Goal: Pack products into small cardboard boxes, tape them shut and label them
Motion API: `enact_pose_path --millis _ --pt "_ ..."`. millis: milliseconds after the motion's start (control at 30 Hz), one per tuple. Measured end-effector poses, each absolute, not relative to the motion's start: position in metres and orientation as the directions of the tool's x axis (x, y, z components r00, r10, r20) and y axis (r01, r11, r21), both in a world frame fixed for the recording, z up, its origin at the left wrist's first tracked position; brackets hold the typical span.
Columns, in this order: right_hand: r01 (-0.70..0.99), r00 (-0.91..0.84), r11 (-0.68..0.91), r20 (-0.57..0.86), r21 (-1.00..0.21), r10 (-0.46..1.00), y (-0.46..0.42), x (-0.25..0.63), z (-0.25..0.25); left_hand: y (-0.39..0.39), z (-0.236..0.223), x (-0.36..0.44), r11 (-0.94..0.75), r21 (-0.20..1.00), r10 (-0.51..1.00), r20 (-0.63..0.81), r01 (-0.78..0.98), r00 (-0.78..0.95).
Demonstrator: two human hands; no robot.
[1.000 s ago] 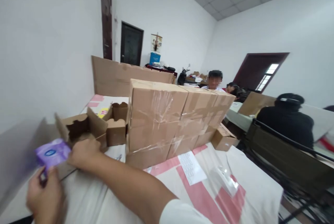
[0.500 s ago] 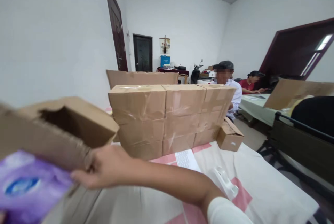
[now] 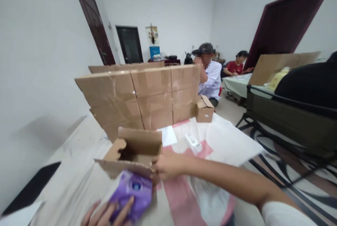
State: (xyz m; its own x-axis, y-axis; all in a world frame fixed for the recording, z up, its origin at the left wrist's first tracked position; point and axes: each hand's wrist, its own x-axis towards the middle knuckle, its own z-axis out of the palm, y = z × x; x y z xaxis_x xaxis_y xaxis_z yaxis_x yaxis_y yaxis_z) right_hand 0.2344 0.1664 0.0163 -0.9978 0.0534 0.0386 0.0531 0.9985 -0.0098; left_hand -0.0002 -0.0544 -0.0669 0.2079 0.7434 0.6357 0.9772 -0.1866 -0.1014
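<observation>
An open cardboard box (image 3: pixel 126 166) lies on the cloth-covered table before me, its flap spread toward me and its dark inside showing. My right hand (image 3: pixel 170 164) pinches the box at its near right corner. Against the front flap leans a purple soft plastic pack (image 3: pixel 140 194) with a blue oval logo, perhaps tissues. My left hand (image 3: pixel 107 213) grips this pack from the lower left, fingers across its face; the thumb is hidden. Beyond the box, a printed white sheet (image 3: pixel 168 135) and a white tape-dispenser-like device (image 3: pixel 193 144) lie on the cloth.
A wall of stacked, taped cartons (image 3: pixel 150 96) stands across the table's back. A small closed carton (image 3: pixel 204 110) sits at its right end. Two people work beyond, one in a white shirt (image 3: pixel 210 78). A dark folding bed frame (image 3: pixel 286 120) stands to the right.
The open box has come from the left to the middle in front of me, and the purple pack now shows lower with my left hand on it. My view has turned and tilted down.
</observation>
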Motion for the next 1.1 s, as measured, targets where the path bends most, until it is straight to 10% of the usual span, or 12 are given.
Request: enact_pose_path --millis 100,267,667,967,1100 --pt "0.154 -0.988 0.984 -0.004 0.089 0.155 0.163 0.249 0.027 -0.04 -0.074 0.002 -0.23 -0.271 0.682 0.64 0.935 0.353" --pt "0.261 -0.959 0.955 0.147 0.138 0.241 0.154 0.266 0.03 0.0 -0.069 -0.02 -0.346 -0.201 0.894 0.225 0.916 0.387" --pt "0.292 -0.823 0.939 0.453 -0.182 0.344 0.195 0.342 0.007 0.049 -0.007 0.002 -0.343 -0.142 0.934 -0.153 0.929 0.321" --pt "0.115 -0.691 0.941 0.655 -0.317 0.305 0.196 0.347 -0.019 0.027 0.076 -0.037 0.078 -0.205 0.98 0.195 0.976 -0.037" --pt "-0.002 -0.671 0.945 0.701 -0.326 0.24 0.183 0.338 -0.019 0.032 0.148 -0.006 0.006 -0.019 0.929 0.37 1.0 0.001"
